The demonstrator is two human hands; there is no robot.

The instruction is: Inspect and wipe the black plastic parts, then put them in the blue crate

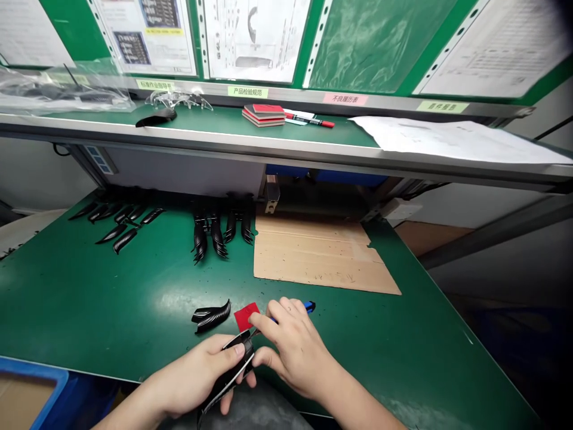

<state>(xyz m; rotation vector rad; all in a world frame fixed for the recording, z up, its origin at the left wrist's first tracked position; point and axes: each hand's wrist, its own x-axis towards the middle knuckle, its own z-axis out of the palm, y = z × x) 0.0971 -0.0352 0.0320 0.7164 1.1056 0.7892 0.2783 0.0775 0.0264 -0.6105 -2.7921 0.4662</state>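
Observation:
My left hand (197, 373) is wrapped round a glossy black curved plastic part (226, 385) with a pale edge, low at the bench's front edge. My right hand (298, 352) grips a blue-handled tool (310, 306). Its thin metal tip meets the upper end of the part; my fingers cover most of the handle, so its exact kind is unclear. Just beyond my hands lies a red square of sandpaper-like sheet (246, 316). Left of that, ribbed black plastic pieces (211, 316) rest together on the green bench (147, 310).
Rows of black moulded parts (208, 233) lie along the back and left of the bench. A flat cardboard sheet (317, 254) is at the back right. Above runs a shelf (197, 134) with red pads (264, 115), a marker (320, 122) and papers (447, 137). A blue bin (60, 382) stands lower left.

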